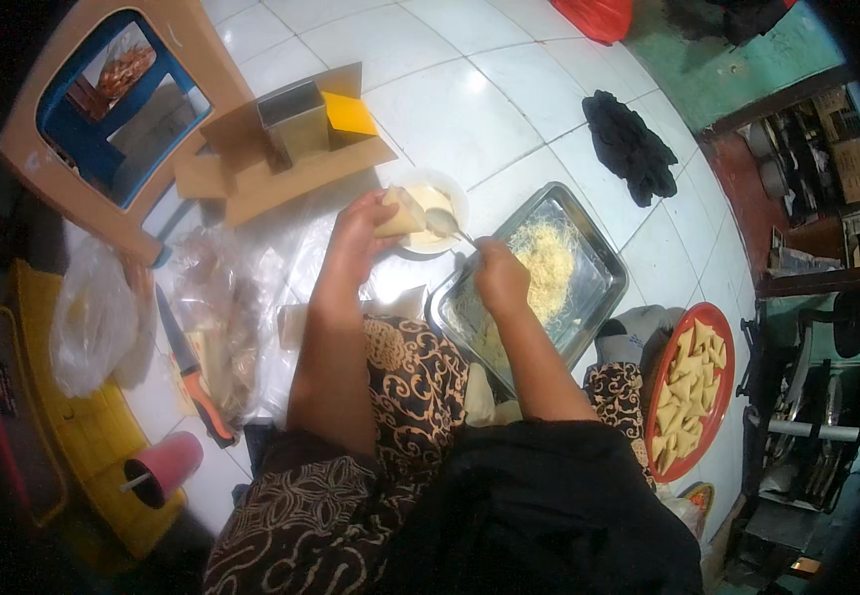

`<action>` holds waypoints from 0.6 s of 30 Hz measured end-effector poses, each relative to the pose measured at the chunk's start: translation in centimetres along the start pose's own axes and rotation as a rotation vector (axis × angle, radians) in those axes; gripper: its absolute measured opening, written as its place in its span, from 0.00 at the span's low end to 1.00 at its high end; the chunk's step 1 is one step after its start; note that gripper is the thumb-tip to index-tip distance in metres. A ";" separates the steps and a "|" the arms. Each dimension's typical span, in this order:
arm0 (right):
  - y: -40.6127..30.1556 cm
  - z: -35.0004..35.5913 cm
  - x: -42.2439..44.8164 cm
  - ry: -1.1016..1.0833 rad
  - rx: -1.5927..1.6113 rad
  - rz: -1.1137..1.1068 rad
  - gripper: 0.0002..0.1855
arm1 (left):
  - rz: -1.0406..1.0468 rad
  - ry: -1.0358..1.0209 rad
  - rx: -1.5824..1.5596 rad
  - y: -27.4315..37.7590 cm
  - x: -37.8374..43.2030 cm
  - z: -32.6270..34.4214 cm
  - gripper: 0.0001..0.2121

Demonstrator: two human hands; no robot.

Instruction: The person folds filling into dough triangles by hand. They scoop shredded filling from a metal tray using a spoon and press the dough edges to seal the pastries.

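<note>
My left hand (361,230) holds a folded pastry wrapper (402,214), shaped like a cone, over the near left side of a white bowl (460,195) of pale, creamy filling. In my right hand (502,275) is a metal spoon (443,223), its bowl-shaped end at the wrapper's open edge, above the filling. Below and right of the white bowl lies a rectangular metal tray (595,260) with a heap of pale yellow shreds (547,271). Farther right, a red oval tray (725,372) carries several folded pastry triangles (687,394).
An orange-handled knife (196,387) lies at left beside plastic bags (95,320) and a pink cup (169,465). Opened cardboard (311,182) with a metal tin (296,123) and a plastic stool (222,74) are at upper left. Black cloth (627,149) lies on the tiles at upper right.
</note>
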State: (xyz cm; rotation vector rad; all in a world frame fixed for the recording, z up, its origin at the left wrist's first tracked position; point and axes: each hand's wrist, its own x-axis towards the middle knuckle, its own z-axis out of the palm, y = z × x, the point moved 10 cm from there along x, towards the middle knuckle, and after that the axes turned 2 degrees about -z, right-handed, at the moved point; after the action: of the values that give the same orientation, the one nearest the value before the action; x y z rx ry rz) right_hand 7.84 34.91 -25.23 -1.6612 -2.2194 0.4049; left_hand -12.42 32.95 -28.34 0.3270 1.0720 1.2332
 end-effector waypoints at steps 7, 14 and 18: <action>2.0 0.9 1.4 -0.199 0.021 0.184 0.15 | -0.004 0.065 -0.015 0.0 0.0 -0.8 0.19; 2.4 3.4 0.8 -0.200 0.641 0.328 0.13 | -0.035 0.083 -0.015 -0.5 0.5 -1.4 0.17; 3.8 3.7 0.5 -0.196 0.593 0.421 0.13 | -0.012 0.064 -0.032 0.2 -0.2 -0.1 0.18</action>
State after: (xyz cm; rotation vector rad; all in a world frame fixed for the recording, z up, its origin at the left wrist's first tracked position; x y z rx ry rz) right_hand 9.41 36.31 -30.12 -1.7716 -1.6037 1.2409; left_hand -12.58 32.82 -28.15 0.2579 1.1067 1.2555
